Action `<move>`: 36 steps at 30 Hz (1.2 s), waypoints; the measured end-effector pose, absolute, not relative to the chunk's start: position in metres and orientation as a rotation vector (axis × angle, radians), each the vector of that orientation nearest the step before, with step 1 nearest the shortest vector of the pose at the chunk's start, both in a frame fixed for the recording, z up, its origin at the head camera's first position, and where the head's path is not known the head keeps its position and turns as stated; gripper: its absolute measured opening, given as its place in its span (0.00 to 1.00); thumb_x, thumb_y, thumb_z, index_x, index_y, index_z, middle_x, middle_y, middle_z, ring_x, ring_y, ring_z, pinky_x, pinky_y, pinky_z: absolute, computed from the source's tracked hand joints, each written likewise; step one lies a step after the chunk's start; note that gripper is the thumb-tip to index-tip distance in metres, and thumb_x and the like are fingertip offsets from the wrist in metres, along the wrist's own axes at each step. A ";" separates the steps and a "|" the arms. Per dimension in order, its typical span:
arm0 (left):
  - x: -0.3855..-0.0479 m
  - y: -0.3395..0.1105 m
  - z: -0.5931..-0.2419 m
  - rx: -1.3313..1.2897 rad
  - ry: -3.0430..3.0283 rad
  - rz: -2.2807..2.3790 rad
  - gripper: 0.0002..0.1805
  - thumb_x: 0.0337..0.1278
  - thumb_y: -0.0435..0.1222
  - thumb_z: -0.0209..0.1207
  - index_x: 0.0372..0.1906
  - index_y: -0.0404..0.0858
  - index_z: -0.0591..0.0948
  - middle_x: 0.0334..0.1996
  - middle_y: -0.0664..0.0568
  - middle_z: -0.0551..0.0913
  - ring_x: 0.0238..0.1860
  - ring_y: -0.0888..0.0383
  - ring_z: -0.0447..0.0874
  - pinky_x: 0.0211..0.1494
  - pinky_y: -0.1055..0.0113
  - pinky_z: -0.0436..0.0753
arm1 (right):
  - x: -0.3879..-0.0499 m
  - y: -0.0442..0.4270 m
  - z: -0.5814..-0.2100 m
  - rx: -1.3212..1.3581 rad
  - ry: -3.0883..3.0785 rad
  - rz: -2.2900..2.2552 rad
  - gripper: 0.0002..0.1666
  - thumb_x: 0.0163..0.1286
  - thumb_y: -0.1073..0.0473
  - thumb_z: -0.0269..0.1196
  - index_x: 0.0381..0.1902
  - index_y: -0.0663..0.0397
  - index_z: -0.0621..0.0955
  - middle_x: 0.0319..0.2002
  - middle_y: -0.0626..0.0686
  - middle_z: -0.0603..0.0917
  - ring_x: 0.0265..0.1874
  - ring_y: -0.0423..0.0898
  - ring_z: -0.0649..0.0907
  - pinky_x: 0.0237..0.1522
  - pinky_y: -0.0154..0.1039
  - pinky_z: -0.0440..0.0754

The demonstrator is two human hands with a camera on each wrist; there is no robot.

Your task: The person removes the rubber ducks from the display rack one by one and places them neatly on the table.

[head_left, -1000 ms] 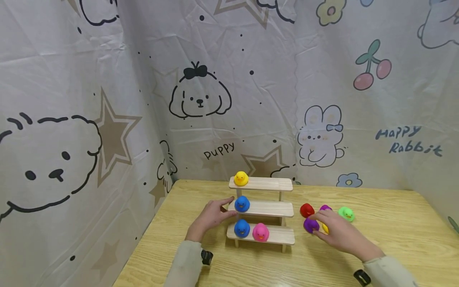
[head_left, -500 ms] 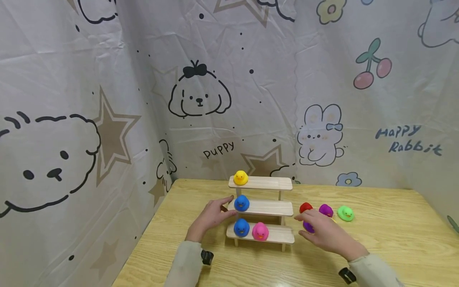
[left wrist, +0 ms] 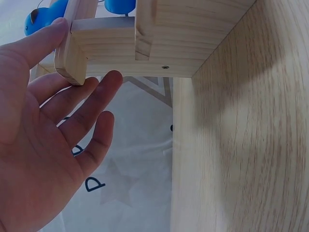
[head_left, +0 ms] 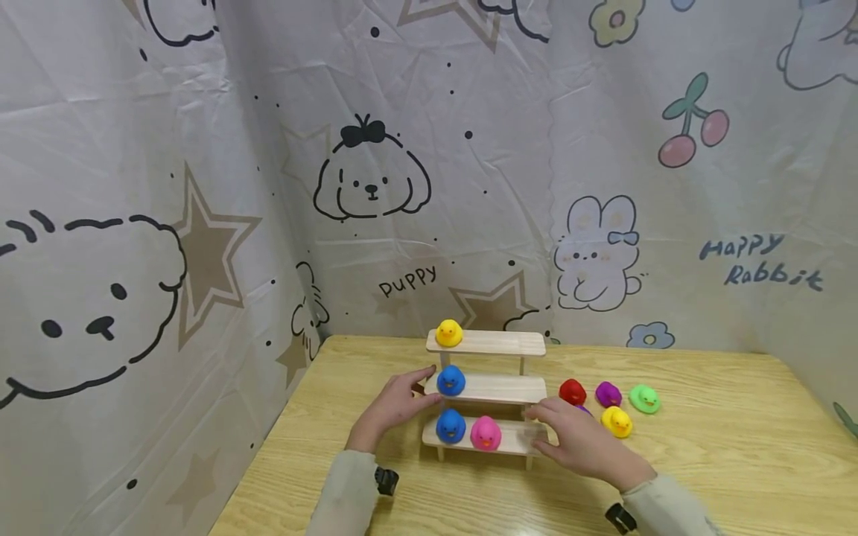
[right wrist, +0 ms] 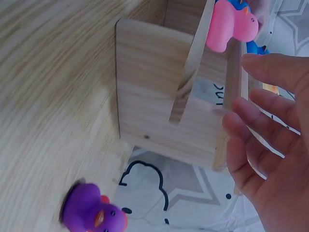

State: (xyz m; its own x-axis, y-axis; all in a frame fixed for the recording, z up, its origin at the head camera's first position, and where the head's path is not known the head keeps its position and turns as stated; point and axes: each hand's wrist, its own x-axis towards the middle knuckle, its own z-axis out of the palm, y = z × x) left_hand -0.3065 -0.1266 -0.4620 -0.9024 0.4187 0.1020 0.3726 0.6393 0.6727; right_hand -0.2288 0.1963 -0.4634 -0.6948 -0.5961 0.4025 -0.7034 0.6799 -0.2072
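A three-tier wooden display shelf (head_left: 496, 388) stands on the table. My left hand (head_left: 395, 406) holds the left end of its middle plank, with the thumb on the plank and a finger behind it in the left wrist view. My right hand (head_left: 583, 443) is at the shelf's right end, fingers loosely bent and nothing in them. A yellow rubber duck (head_left: 449, 333) sits on the top tier and a blue duck (head_left: 451, 380) on the middle one. The bottom tier bears another blue duck (head_left: 450, 426) and a pink duck (head_left: 485, 433).
Right of the shelf lie a red duck (head_left: 573, 392), a magenta duck (head_left: 608, 394), a green duck (head_left: 645, 400) and a yellow duck (head_left: 617, 422). A purple duck (right wrist: 91, 208) is partly hidden by my right hand in the head view. A printed cloth (head_left: 496, 186) hangs behind the table.
My right hand has moved left from the loose ducks to the shelf's right end, uncovering the yellow and magenta ducks. My left hand has stayed at the shelf.
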 end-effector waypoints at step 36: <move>-0.308 -0.126 -0.463 0.661 2.807 1.088 0.34 0.59 0.51 0.59 0.67 0.41 0.70 0.61 0.50 0.74 0.39 0.59 0.78 0.41 0.65 0.78 | -0.237 0.140 -0.462 1.135 -2.666 0.567 0.25 0.54 0.53 0.72 0.49 0.51 0.80 0.44 0.46 0.79 0.43 0.42 0.78 0.47 0.41 0.77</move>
